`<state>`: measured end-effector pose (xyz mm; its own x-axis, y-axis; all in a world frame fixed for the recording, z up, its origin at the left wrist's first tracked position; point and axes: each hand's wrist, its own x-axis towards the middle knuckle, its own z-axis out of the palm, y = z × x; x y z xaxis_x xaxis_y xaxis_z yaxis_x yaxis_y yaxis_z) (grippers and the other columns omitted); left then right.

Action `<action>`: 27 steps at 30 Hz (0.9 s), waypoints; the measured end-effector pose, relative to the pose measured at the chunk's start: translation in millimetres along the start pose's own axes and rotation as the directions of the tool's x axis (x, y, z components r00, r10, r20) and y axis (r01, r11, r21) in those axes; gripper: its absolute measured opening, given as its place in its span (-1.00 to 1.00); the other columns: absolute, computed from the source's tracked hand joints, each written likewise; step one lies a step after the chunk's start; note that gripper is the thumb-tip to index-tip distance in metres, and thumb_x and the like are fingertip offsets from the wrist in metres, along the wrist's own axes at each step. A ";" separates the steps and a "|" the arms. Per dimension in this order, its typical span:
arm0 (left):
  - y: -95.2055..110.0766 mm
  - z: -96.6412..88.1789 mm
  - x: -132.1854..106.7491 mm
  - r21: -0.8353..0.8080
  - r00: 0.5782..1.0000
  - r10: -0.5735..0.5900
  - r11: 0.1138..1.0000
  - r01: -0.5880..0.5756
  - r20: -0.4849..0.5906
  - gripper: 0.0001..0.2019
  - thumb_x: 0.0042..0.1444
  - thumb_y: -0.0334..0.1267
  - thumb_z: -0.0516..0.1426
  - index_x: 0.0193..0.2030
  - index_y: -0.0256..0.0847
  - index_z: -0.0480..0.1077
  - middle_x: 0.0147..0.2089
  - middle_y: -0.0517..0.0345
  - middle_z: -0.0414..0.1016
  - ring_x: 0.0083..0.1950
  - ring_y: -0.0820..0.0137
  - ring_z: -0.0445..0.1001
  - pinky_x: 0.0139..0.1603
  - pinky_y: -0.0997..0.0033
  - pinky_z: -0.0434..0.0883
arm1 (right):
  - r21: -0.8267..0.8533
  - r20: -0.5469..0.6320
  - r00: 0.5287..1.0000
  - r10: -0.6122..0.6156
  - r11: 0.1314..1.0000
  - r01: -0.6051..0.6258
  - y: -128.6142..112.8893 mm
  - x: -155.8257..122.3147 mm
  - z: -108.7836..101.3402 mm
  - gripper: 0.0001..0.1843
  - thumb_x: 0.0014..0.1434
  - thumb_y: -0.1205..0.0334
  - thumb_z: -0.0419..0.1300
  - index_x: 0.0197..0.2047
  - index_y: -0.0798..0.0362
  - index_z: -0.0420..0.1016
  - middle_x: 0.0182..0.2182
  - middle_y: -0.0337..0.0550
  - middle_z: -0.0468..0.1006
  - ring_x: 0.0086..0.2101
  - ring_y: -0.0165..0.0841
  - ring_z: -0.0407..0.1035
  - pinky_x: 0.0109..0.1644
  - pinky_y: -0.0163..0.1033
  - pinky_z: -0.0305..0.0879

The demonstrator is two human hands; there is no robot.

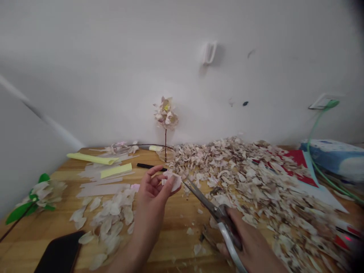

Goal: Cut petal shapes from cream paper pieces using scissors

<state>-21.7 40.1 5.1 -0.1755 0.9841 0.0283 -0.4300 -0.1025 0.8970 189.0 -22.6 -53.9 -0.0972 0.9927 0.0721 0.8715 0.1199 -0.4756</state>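
My left hand (155, 189) is raised over the wooden table (176, 231), fingers pinched on a small pale paper petal (173, 179). My right hand (250, 246) grips silver scissors (212, 210) by the handles; the blades point up-left with their tips right next to the petal. A layer of cut petals (109, 222) lies on the table just left of my left wrist.
A big heap of paper scraps (256, 182) covers the right half of the table. A paper flower on a stem (166, 115) stands by the wall. Yellow and pale paper strips (113, 170), a black pen (148, 166), a leafy flower (36, 195), a dark phone (61, 252) lie left.
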 end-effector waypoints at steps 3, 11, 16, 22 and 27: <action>-0.3 -1.6 -1.0 0.073 0.998 0.068 0.995 -0.067 -0.010 -0.59 -0.12 -0.24 0.25 -0.10 -0.16 0.26 -0.38 0.25 0.45 -0.35 0.50 0.47 -0.27 0.44 0.47 | 0.012 0.016 1.000 -0.022 1.000 0.021 -6.0 0.3 -2.4 -0.67 -0.14 0.26 0.13 -0.22 -0.01 0.27 -0.43 -0.22 0.53 -0.46 -0.29 0.41 -0.41 -0.32 0.26; -0.9 -1.0 -4.0 0.203 0.985 0.157 0.965 -0.168 0.067 -0.62 -0.08 -0.31 0.22 -0.10 -0.13 0.24 -0.38 0.26 0.42 -0.37 0.53 0.46 -0.34 0.57 0.43 | -0.010 0.062 0.995 0.075 0.997 -0.075 -16.0 4.9 -7.4 -0.69 -0.13 0.24 0.12 -0.23 0.00 0.29 -0.38 -0.19 0.53 -0.41 -0.29 0.41 -0.36 -0.29 0.25; 2.5 3.1 -8.7 0.249 0.995 0.036 0.967 -0.058 0.093 -0.60 -0.11 -0.29 0.23 -0.11 -0.15 0.22 -0.41 0.25 0.44 -0.37 0.47 0.47 -0.34 0.47 0.47 | 0.068 0.100 0.989 0.107 0.991 -0.114 -10.4 5.4 -5.8 -0.82 -0.12 0.19 0.11 -0.36 -0.05 0.25 -0.43 -0.20 0.51 -0.42 -0.26 0.40 -0.40 -0.29 0.23; 3.9 7.9 -13.2 0.301 0.991 -0.106 0.950 0.078 0.078 -0.53 -0.15 -0.23 0.24 -0.08 -0.15 0.20 -0.42 0.28 0.40 -0.47 0.45 0.45 -0.56 0.41 0.50 | 0.298 0.113 0.992 0.058 0.950 -0.090 -8.6 5.8 -1.7 -0.77 -0.17 0.24 0.12 -0.33 -0.06 0.31 -0.51 -0.28 0.47 -0.50 -0.31 0.36 -0.46 -0.33 0.25; 3.7 10.3 -12.3 0.277 0.988 -0.137 0.954 0.112 0.071 -0.53 -0.18 -0.23 0.25 -0.09 -0.15 0.21 -0.41 0.28 0.37 -0.45 0.43 0.46 -0.58 0.40 0.51 | 0.439 0.096 0.994 0.055 0.894 -0.092 -19.7 3.2 -6.6 -0.80 -0.16 0.20 0.13 -0.37 -0.02 0.41 -0.42 -0.18 0.55 -0.39 -0.25 0.42 -0.34 -0.30 0.35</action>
<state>-12.0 29.2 12.6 -0.0520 0.9966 -0.0638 -0.1846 0.0532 0.9814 174.7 -21.9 -38.5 -0.0945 0.9948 -0.0391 0.5770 0.0227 -0.8164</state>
